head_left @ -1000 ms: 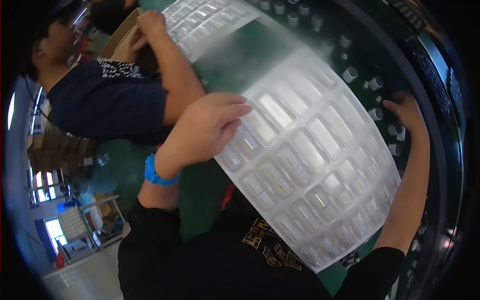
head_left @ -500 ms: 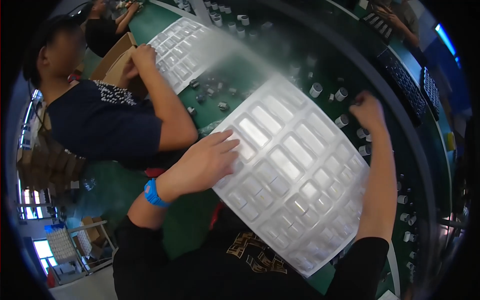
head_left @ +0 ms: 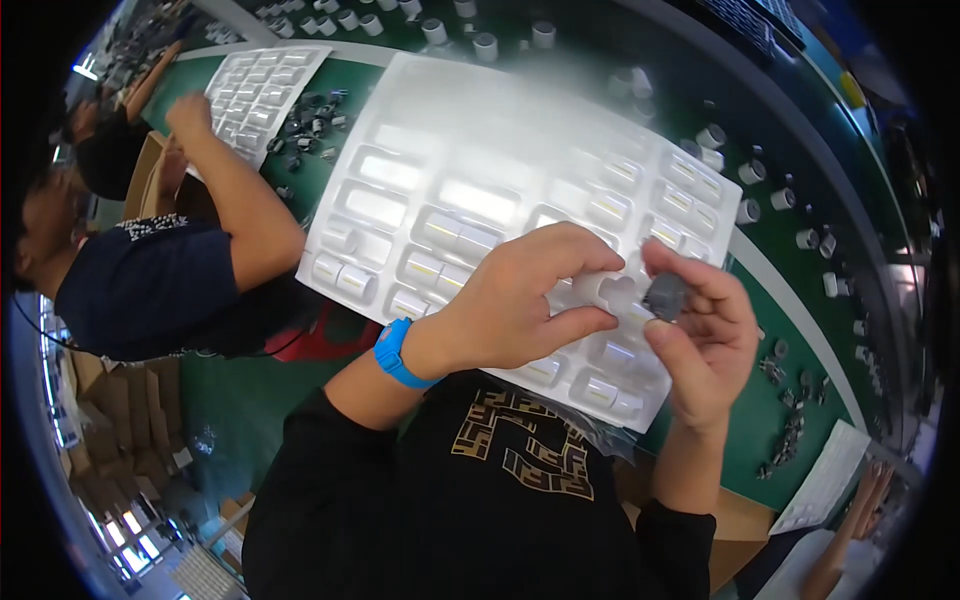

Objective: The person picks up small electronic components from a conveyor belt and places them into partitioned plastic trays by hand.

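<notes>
My left hand, below a blue wristband, pinches a small white hollow cylinder between thumb and fingers. Its open end faces right. Close to that opening, my right hand grips a dark grey round part between thumb and fingertips. A narrow gap separates the two pieces. Both hands are above a large white moulded plastic tray. Many of the tray's nearer wells hold white cylinders, while several far-left wells hold none. Part of the tray is hidden under my hands.
Loose white cylinders stand along the green bench, beyond and right of the tray. Dark small parts lie at right, more at left. A co-worker sits at left by another tray; another person's arm shows lower right.
My view has turned. My left hand has left the tray's edge and now holds a white cylinder. My right hand has come back from the far right with the dark part, close to my left.
</notes>
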The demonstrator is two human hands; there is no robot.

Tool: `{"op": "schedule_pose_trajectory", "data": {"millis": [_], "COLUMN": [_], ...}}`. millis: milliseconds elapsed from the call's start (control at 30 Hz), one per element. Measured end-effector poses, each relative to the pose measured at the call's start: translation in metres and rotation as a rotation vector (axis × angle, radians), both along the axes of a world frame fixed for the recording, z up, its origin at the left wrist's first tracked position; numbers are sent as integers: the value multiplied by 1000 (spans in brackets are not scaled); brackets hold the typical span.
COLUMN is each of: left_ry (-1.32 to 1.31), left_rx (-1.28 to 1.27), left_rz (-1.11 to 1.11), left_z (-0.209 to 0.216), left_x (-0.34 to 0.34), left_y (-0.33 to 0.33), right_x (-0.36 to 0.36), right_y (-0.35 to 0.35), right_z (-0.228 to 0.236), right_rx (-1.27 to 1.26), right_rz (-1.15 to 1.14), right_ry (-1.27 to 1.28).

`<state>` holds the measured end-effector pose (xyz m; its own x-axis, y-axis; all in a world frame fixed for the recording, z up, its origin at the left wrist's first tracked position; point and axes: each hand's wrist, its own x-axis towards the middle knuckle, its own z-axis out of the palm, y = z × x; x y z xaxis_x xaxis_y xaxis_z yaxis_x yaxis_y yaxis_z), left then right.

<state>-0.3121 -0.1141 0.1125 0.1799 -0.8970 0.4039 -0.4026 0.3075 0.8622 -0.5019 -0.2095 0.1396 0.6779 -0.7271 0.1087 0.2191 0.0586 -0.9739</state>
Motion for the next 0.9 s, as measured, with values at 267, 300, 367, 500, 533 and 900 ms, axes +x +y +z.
{"op": "schedule_pose_trajectory", "data": {"millis": [267, 300, 367, 500, 533, 900], "left_ry": [-26, -31, -33, -86, -109, -315], "left_rx": [92, 96, 83, 42, 38, 0], "left_rz": [-73, -61, -63, -7, 6, -73], "left_z": [9, 9, 9, 6, 6, 3], "left_x": [-20, -21, -21, -24, -25, -35], "left_y": [9, 11, 13, 18, 19, 13], "right_x": [-23, -24, -28, -25, -25, -43], "right_y": [13, 13, 12, 12, 12, 11], "right_z": [-25, -26, -31, -21, -19, -27], "right_rx": [-307, -439, -448, -599, -598, -263], "right_rz": [-25, -56, -74, -30, -31, 42], "right_ry": [67, 129, 128, 263, 262, 274]}}
